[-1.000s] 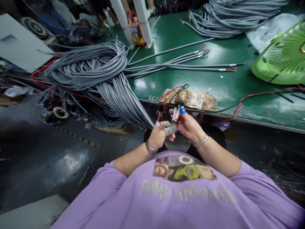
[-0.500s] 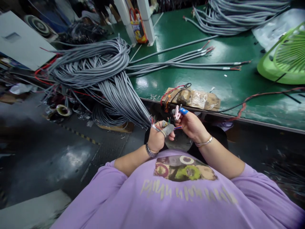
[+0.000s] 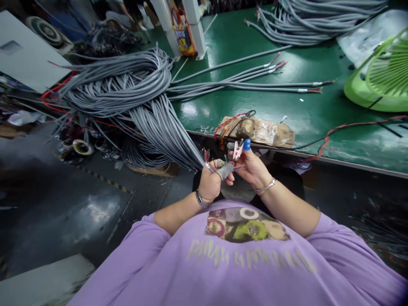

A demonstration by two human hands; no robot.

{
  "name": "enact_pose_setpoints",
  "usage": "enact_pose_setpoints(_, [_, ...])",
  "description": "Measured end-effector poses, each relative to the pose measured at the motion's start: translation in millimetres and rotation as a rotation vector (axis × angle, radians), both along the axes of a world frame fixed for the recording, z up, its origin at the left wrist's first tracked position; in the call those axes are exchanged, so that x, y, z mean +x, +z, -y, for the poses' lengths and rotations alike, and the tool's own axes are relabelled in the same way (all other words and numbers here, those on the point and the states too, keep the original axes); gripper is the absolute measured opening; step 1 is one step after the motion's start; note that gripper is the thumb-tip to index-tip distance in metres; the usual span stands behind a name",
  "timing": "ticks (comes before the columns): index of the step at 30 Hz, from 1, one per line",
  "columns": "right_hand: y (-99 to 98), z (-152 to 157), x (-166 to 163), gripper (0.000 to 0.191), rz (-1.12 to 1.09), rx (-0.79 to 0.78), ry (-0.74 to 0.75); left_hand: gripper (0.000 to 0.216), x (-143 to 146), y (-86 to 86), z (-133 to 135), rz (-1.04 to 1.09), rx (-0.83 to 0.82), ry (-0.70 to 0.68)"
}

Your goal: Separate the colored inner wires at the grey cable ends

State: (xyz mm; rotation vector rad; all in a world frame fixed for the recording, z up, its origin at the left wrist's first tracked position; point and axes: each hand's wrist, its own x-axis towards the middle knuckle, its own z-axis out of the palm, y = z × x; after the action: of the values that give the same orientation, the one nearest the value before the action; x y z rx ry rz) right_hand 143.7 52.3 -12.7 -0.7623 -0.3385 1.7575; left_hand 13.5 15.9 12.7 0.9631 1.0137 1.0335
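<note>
My left hand (image 3: 210,182), with grey wrappings on its thumb and a finger, is closed around the end of a grey cable (image 3: 207,166). Thin coloured wires (image 3: 239,168) fan out of it toward the other hand. In my right hand (image 3: 256,170), a small pink clip (image 3: 236,151) is pinched by the thumb, which wears a blue cover, and the fingers. The clip is close to the wire ends; whether it touches them I cannot tell. More grey cables (image 3: 178,131) with bare wire ends hang off the bench beside my left hand.
A worn wooden block (image 3: 270,132) with red and black leads lies at the edge of the green bench (image 3: 204,114). Coiled grey cable (image 3: 117,85) is heaped at left, another coil (image 3: 318,21) at the back right. A green fan (image 3: 369,85) stands at right.
My right hand has shifted slightly left, closer to my left hand, and its thumb has tilted more upright on the pink clip. The left hand keeps its hold on the cable.
</note>
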Motion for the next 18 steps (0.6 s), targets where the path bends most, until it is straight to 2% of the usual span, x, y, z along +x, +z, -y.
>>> enact_pose_setpoints(3, [-1.1, 0.8, -1.1, 0.056, -0.003, -0.005, -0.021, 0.037, 0.0, -2.0, -0.6, -0.017, -0.005, -0.015])
enact_pose_setpoints(7, [-0.9, 5.7, 0.9, 0.061, 0.015, 0.052, 0.033, 0.037, -1.2, -1.9, 0.0, -0.026, 0.009, -0.027])
enact_pose_setpoints(10, [-0.5, 11.7, 9.0, 0.064, 0.04, 0.094, 0.124, 0.037, -5.2, -3.6, 2.8, -0.029, 0.018, -0.025])
enact_pose_setpoints(13, [-0.5, 17.8, 21.3, 0.064, 0.092, 0.121, 0.286, 0.033, -12.3, -10.5, 7.2, -0.041, 0.037, -0.052])
enact_pose_setpoints(15, [-0.4, 20.8, 27.9, 0.059, 0.157, 0.128, 0.365, 0.032, -17.0, -15.8, 9.5, -0.057, 0.055, -0.075])
enact_pose_setpoints(18, [1.3, 23.9, 31.0, 0.045, 0.268, 0.155, 0.38, 0.034, -21.0, -18.7, 10.1, -0.119, 0.067, -0.107])
